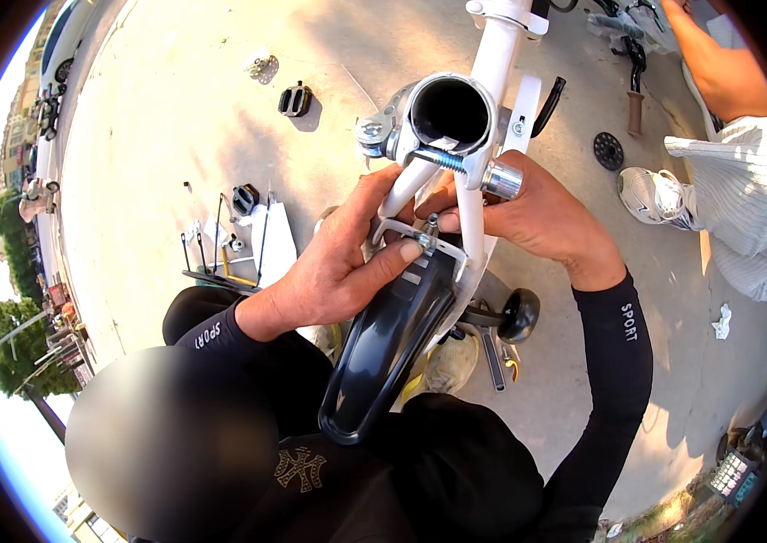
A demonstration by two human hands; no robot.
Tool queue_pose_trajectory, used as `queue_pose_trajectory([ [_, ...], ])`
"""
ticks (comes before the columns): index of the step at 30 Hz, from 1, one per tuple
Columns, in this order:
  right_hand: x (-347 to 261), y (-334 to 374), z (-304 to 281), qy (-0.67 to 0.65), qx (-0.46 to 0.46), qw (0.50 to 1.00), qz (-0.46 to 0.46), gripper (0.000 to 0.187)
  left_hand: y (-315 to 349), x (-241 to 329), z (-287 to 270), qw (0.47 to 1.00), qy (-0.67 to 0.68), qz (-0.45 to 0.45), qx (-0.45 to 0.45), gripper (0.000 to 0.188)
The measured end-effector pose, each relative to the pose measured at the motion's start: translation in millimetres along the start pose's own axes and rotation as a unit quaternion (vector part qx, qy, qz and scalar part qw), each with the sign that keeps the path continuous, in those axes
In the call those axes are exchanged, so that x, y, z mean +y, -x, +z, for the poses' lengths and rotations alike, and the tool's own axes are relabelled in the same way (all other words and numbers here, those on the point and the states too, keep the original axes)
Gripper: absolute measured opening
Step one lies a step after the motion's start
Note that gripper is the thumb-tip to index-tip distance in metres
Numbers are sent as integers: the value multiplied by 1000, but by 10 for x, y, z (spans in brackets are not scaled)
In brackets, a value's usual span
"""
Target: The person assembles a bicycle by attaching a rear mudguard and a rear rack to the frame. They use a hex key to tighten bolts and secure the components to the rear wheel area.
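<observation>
A white bicycle frame [497, 54] stands upside down before me, its open round shell [449, 110] near the top centre. My left hand [343, 262] grips the frame's thin white stays, its thumb pressing a metal bracket [402, 233] against the black mudguard [392, 339]. My right hand [537, 213] holds the frame from the right side, fingers pinching a small bolt [431, 222] at the bracket. A threaded bolt [442, 160] and a silver cylinder nut [503, 180] stick out just above my right hand.
On the concrete lie a black pedal [294, 100], white parts and thin rods [239, 240], and a black disc [608, 150]. Another person's leg and white shoe [650, 195] are at the right. A small black wheel [519, 314] sits below my right wrist.
</observation>
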State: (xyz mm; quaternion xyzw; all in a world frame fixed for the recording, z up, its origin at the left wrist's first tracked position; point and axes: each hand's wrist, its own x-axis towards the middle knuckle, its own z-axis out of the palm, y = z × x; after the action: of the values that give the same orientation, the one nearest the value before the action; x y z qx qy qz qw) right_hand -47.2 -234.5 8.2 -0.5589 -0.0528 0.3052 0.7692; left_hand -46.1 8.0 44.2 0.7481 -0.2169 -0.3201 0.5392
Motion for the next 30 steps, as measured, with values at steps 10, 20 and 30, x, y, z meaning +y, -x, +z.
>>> queue_pose_trajectory([
  [10, 3, -16, 8, 79, -3, 997, -5, 22, -5, -52, 9, 1000, 13, 12, 7, 65],
  [20, -100, 20, 53, 18, 19, 997, 70, 19, 5, -73, 9, 1000, 12, 22, 17, 64],
  [30, 0, -62, -70, 85, -40, 996, 0, 24, -2, -93, 2, 1000, 7, 22, 7, 65],
])
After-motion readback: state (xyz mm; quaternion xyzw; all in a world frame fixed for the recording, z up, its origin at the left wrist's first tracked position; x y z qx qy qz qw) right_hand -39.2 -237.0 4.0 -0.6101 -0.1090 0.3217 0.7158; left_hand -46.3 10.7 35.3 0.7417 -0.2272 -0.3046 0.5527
